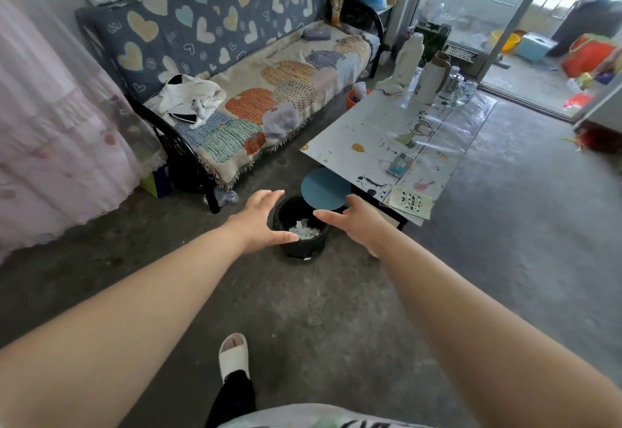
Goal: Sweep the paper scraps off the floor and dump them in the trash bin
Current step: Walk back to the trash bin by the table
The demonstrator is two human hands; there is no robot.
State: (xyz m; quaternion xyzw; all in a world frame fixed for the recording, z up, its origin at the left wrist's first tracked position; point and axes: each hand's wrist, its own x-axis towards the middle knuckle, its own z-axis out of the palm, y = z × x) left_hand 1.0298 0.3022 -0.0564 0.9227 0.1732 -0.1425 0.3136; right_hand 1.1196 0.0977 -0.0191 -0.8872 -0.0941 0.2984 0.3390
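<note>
Head view: the black trash bin (303,250) stands on the concrete floor (303,309) just beside the corner of the low table (353,131), with white paper scraps (305,229) lying inside it. Both arms reach forward. The left hand (261,222) and right hand (357,222) flank the bin's rim, fingers straight and spread, holding nothing. Whether they touch the bin is unclear. A round teal disc (325,188) sits right behind it

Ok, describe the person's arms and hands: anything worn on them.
The left forearm and right forearm are bare as far up as the frame shows: no sleeves. The left hand and right hand wear no gloves, and no watch, bracelet or ring shows.
</note>
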